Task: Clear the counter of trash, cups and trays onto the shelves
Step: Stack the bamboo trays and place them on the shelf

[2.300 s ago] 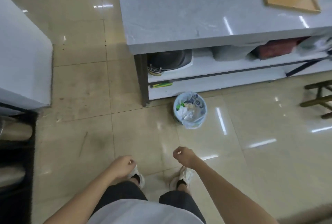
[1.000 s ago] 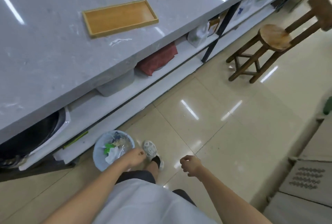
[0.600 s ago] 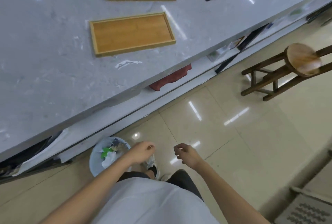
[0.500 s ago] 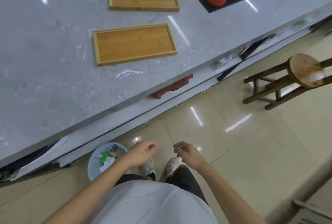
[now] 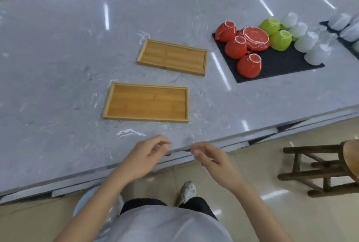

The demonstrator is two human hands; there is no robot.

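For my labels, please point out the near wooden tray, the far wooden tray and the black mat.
near wooden tray (image 5: 146,103), head view, middle of floor
far wooden tray (image 5: 172,57), head view, middle of floor
black mat (image 5: 279,63), head view, bare ribbed part

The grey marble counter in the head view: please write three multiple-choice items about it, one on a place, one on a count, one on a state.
1. Where does the dark ribbed mat lie on the grey marble counter?
A. left of the trays
B. right of the trays
C. on the floor

2. How many flat rectangular bamboo trays are there?
A. one
B. two
C. four

3. What do the hands hold?
A. nothing
B. a cup
C. a tray

Answers:
1 B, the mat sits right of both trays.
2 B, a near tray and a far tray show.
3 A, the left hand and right hand are both open, at the counter edge.
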